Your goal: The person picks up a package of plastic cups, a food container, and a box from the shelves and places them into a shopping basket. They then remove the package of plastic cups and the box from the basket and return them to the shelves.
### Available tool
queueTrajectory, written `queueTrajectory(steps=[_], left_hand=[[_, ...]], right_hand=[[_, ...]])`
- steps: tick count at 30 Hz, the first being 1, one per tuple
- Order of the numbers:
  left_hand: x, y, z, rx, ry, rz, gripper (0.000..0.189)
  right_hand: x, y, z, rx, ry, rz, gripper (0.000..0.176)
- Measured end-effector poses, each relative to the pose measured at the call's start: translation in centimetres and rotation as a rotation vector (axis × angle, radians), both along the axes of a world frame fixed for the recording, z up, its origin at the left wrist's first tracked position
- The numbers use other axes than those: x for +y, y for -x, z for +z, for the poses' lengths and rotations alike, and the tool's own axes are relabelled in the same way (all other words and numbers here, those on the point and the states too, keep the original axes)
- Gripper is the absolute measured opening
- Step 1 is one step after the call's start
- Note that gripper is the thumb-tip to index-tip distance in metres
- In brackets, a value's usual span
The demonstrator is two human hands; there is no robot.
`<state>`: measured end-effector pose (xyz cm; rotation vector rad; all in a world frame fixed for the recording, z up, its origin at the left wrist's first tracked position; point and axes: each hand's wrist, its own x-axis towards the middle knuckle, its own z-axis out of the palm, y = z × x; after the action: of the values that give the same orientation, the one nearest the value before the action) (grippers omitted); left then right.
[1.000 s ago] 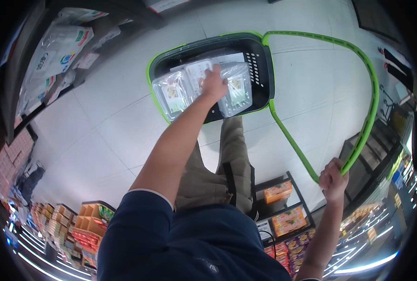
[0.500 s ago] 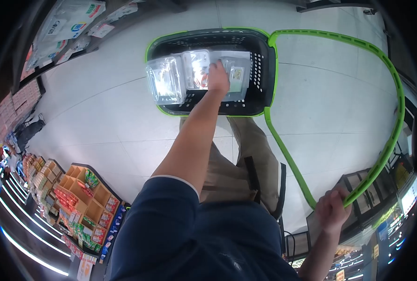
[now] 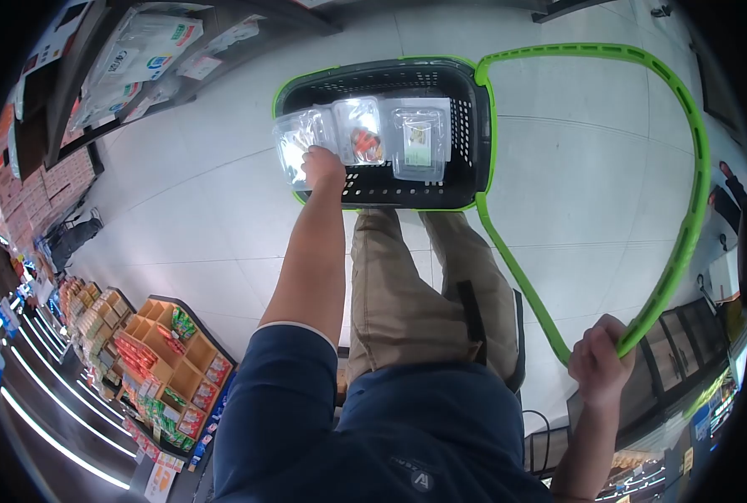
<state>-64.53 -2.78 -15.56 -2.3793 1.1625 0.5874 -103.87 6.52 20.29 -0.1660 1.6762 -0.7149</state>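
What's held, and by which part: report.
Right hand holds the curved green plastic handle by its near bend; left hand touches the leftmost clear rectangular plastic box, grip unclear.

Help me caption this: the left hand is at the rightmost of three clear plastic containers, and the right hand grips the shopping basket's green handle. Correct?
No: the head view shows the left hand at the leftmost clear plastic container. The right hand grips the shopping basket's green handle.

1. Right of the basket: open floor within the green handle.
2. Along the basket's near wall, middle to right: narrow gap.
3. At the basket's left end: left hand covering part of a clear container.
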Motion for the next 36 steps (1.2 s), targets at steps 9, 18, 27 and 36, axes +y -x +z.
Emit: queueTrajectory(steps=[9, 18, 27, 36], left_hand=[[-2.1, 0.9, 2.8, 0.149, 0.114, -0.026, 0.039], [3.5, 14.0, 3.3, 0.626, 0.16, -0.406, 0.043], [4.3, 19.0, -2.1, 0.74, 0.011, -0.127, 0.045], [-5.3, 4.0, -7.2, 0.417, 0.47, -0.641, 0.035]], right_hand=[[0.1, -1.4, 0.1, -0.008, 0.019, -0.022, 0.027], [0.1, -4.1, 0.2, 0.097, 0.028, -0.071, 0.027], [2.9, -3.3, -0.4, 0.137, 0.104, -0.145, 0.024], [4.4, -2.8, -1.0, 0.346, 0.175, 0.107, 0.028]])
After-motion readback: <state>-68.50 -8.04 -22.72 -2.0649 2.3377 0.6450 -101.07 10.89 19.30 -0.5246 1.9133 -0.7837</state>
